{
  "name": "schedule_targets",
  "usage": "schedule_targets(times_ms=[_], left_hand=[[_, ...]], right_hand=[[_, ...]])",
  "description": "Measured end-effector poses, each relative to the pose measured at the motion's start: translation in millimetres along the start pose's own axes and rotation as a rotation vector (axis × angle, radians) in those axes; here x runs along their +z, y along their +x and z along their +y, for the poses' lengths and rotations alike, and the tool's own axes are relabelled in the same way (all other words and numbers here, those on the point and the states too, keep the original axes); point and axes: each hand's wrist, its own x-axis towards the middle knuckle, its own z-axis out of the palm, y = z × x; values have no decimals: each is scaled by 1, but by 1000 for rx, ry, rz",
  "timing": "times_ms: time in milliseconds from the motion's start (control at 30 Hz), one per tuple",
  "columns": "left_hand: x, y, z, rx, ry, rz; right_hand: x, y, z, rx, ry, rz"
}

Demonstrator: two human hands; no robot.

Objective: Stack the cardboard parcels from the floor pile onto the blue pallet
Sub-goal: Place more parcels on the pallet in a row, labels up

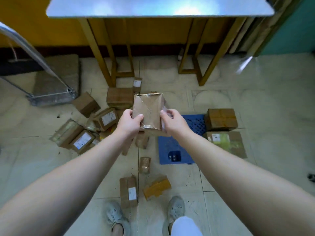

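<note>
I hold a taped brown cardboard parcel (pixel 148 109) in the air at mid-frame. My left hand (pixel 129 123) grips its near left corner, and my right hand (pixel 173 121) grips its near right edge. The blue pallet (pixel 172 149) lies on the floor just right of and below the parcel. Two parcels sit on its right side: a brown box (pixel 220 119) at the far end and a flatter box with a greenish label (pixel 228 143) nearer me. The floor pile (pixel 95 123) of several labelled parcels spreads to the left.
A wooden-legged table with a shiny top (pixel 153 5) stands ahead. A metal trolley (pixel 51 96) is at the far left. Loose parcels (pixel 128 191) lie near my feet (pixel 175 208), among them a yellow-taped one (pixel 156 186) and a small roll (pixel 144 165).
</note>
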Motion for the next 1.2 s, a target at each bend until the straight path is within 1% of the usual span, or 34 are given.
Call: schedule_targets(times_ms=[67,167,267,333,433,567,633,700,800,867,933,1067,1200], left_hand=[[3,-23,27,29,-66,-24],[8,-58,56,94,-64,-49],[11,-87,77,185,-36,-76],[13,-104,87,201,-40,-119],[15,-128,93,224,-64,-167],[25,-159,88,211,-111,-210],[34,-173,87,215,-113,-222],[47,-185,92,212,-77,-212],[73,-198,110,171,44,-253],[97,-203,124,169,125,-304],[128,-204,137,192,167,-310],[197,-207,164,184,145,-332],[247,-214,181,133,90,-356]], right_hand=[[-32,-15,-12,10,1,-8],[-63,-39,-22,-18,15,-11],[-82,-65,-23,-48,7,32],[-95,-86,-19,-39,-36,81],[-110,-113,-9,13,-5,87],[-130,-136,17,105,147,60],[-140,-151,24,89,193,57],[-157,-157,32,22,181,131],[-195,-162,39,-67,106,254],[-227,-162,42,-106,19,302],[-264,-161,48,-148,-41,330],[-341,-155,68,-181,-137,374],[-394,-140,87,-191,-180,364]])
